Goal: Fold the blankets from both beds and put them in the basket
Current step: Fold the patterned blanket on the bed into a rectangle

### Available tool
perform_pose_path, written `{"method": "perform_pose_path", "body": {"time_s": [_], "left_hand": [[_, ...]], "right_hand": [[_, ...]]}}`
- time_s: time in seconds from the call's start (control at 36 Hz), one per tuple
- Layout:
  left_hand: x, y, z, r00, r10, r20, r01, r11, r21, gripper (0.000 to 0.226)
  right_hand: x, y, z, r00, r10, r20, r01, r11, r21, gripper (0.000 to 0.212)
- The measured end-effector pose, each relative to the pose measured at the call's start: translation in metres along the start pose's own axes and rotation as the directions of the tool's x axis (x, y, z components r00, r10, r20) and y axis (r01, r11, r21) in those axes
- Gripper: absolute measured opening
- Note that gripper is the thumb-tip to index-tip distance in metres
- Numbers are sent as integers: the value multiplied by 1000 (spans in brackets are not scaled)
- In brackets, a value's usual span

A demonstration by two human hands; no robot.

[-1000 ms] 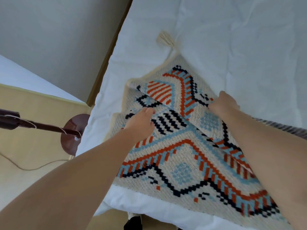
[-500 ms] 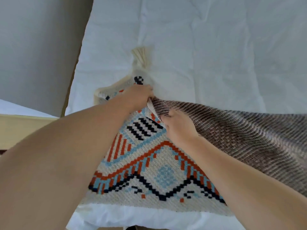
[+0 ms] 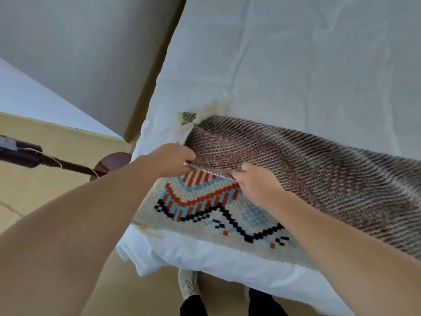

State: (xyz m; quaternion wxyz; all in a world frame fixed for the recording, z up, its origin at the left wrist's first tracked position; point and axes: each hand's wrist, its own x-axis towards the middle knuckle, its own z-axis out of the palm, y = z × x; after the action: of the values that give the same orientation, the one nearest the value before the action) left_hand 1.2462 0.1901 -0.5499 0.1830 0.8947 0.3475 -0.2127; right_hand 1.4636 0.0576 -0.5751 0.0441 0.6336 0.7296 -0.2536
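A woven blanket (image 3: 205, 215) with orange, blue and black patterns lies on the near edge of a white bed (image 3: 284, 65). Its brownish reverse side (image 3: 319, 169) is folded over the patterned face and runs off to the right. My left hand (image 3: 169, 159) pinches the folded edge at its left end. My right hand (image 3: 256, 182) grips the same edge just to the right. A cream tassel (image 3: 208, 111) sticks out at the far corner. No basket is in view.
A dark floor lamp (image 3: 57, 161) with a round base stands on the tan floor to the left. A grey wall (image 3: 79, 53) rises behind it, and part of a second white bed (image 3: 27, 96) shows at the far left. My feet (image 3: 227, 304) are below.
Both hands have drawn the blanket's reverse-side layer across the patterned face toward the near left; the fold now covers more of the pattern. The view has shifted right and down.
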Motion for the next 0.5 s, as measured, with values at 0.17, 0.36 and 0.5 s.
{"method": "perform_pose_path", "body": {"time_s": [0.17, 0.36, 0.5], "left_hand": [[-58, -3, 57, 928, -343, -143, 311, 927, -211, 7], [-119, 13, 122, 808, -578, -112, 497, 772, -397, 18], [-130, 3, 164, 826, -553, -108, 505, 812, -292, 14]], "right_hand": [[-16, -41, 20, 993, -12, 119, 27, 992, -125, 42], [-33, -89, 59, 975, 71, 212, -17, 969, -246, 38], [-48, -107, 92, 967, 138, 213, -78, 960, -270, 38]]}}
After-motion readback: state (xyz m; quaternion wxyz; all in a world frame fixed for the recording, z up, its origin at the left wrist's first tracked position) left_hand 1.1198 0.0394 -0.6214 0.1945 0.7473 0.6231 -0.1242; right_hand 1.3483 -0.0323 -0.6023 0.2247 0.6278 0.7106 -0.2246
